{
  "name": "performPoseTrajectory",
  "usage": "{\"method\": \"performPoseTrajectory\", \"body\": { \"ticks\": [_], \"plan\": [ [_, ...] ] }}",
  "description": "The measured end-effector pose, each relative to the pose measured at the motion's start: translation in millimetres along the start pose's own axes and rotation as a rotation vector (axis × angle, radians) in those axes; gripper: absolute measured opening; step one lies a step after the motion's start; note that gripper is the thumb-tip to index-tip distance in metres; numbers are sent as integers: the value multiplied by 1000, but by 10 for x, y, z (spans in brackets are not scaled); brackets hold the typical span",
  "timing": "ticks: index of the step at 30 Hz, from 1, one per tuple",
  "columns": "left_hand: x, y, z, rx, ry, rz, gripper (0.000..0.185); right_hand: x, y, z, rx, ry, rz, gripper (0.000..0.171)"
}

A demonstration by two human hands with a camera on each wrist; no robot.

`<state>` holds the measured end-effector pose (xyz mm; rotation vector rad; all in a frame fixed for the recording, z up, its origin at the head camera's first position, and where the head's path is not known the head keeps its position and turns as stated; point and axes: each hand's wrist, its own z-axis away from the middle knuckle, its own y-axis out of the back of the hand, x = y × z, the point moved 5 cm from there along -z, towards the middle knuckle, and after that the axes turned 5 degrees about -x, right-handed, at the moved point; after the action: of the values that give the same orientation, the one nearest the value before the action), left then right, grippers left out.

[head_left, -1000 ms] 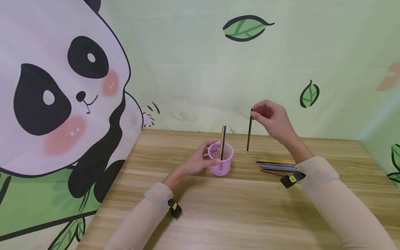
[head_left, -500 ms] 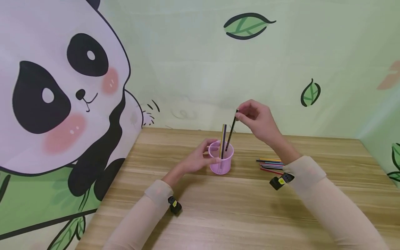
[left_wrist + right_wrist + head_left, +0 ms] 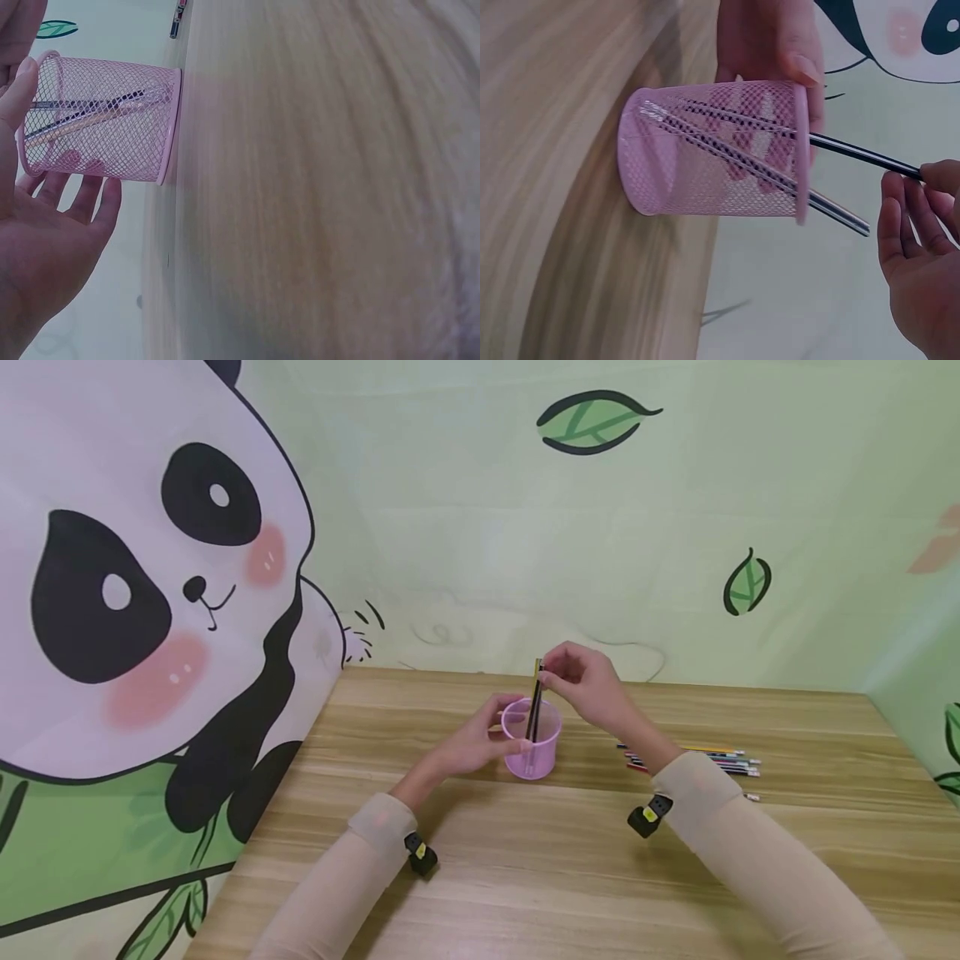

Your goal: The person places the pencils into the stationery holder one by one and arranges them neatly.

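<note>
A pink mesh pencil cup (image 3: 542,762) stands upright on the wooden table. My left hand (image 3: 474,745) holds it near the rim, thumb on the near side and fingers round the far side, as the left wrist view also shows. Over the cup, my right hand (image 3: 588,687) pinches the top end of a black pencil (image 3: 862,154) between thumb and fingertips. That pencil's lower part is inside the cup, seen through the mesh in the right wrist view. Other pencils (image 3: 838,212) lean in the cup, their tops sticking out past the rim.
To the right, several pencils (image 3: 738,763) lie in a loose bundle on the table (image 3: 510,877), partly hidden by my right forearm. Behind the table rises a pale green backdrop (image 3: 450,527) with a printed panda and leaves.
My right hand has carried the black pencil left from beside the cup, then lowered it into the cup. The left hand and the cup have stayed in place.
</note>
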<state>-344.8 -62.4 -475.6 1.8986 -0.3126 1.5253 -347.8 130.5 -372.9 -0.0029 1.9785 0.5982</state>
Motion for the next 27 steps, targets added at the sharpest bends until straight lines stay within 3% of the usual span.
{"method": "performPoseTrajectory", "body": {
  "ticks": [20,27],
  "plan": [
    [3,-3,4,1,8,10,78,179,-74,-33,-14,-51,0,14],
    [5,1,20,-1,17,2,78,273,-130,18,-55,-74,37,14]
  ]
}}
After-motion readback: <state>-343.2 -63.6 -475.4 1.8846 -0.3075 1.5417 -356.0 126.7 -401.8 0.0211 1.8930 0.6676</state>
